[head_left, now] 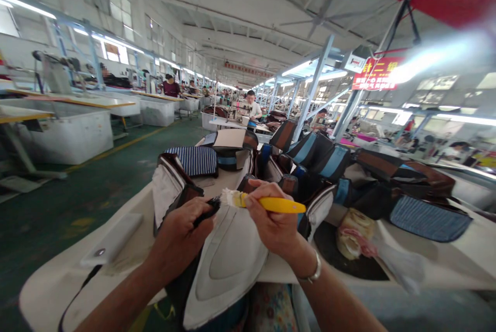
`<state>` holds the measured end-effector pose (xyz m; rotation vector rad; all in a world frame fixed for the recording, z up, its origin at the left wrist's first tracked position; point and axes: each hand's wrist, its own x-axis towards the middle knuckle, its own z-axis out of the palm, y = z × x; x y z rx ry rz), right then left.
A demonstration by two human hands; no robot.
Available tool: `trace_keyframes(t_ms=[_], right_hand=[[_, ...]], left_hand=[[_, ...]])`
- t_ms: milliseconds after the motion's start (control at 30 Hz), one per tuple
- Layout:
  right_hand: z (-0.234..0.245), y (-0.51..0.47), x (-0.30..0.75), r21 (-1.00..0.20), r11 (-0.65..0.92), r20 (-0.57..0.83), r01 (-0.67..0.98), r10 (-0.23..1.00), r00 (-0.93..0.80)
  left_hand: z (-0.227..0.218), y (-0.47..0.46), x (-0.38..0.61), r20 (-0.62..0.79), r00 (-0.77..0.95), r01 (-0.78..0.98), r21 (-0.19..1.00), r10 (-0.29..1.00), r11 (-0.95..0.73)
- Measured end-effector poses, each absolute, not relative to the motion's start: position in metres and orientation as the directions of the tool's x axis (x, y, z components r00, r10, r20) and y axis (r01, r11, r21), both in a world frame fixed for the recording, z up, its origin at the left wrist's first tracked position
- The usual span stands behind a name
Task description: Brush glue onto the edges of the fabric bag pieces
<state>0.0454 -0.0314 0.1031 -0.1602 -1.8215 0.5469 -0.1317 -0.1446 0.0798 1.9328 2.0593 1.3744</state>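
My right hand (273, 221) is closed around a yellow-handled brush (284, 205), its whitish bristles pointing left. Those bristles reach the tip of a small black piece (211, 210), pinched in my left hand (182, 236); whether it belongs to the bag below is hard to make out. Beneath both hands lies a pale, stiff padded panel (232, 249) with a stitched curved outline, narrowing toward me. Dark fabric runs along its left side, partly hidden by my left forearm.
Bags in black, brown and blue (325, 159) are heaped across the far side of the white table (50, 283). At right, a stained glue container (354, 231) stands on a dark pad beside plastic film. A white box-like device (112, 239) with a cord lies at left.
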Motion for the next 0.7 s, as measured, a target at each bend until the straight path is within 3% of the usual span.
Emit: trace_keyframes(t_ms=[100,200,400,500,600,700], right_hand=[[0.103,-0.034,0.045,-0.406,0.907,0.863,-0.112,0.340,-0.374],[0.105,-0.036,0.046,-0.432,0.892,0.877,-0.129,0.383,-0.291],[0.108,-0.035,0.044,-0.393,0.913,0.852,-0.106,0.318,-0.417],[0.113,-0.034,0.058,-0.547,0.816,0.836,-0.186,0.523,-0.165],[0.120,-0.039,0.092,-0.677,0.604,0.647,-0.422,0.761,0.052],[0.126,-0.048,0.137,-0.684,0.452,0.467,-0.572,0.874,0.132]], left_hand=[[0.079,-0.144,-0.133,0.535,-0.267,0.810,0.576,0.801,-0.114],[0.080,-0.145,-0.132,0.547,-0.229,0.814,0.561,0.805,-0.149],[0.081,-0.143,-0.130,0.573,-0.228,0.847,0.515,0.787,-0.130],[0.080,-0.145,-0.134,0.607,-0.203,0.856,0.491,0.768,-0.162],[0.084,-0.150,-0.142,0.643,-0.134,0.848,0.468,0.754,-0.248],[0.094,-0.146,-0.152,0.663,-0.116,0.829,0.475,0.740,-0.295]])
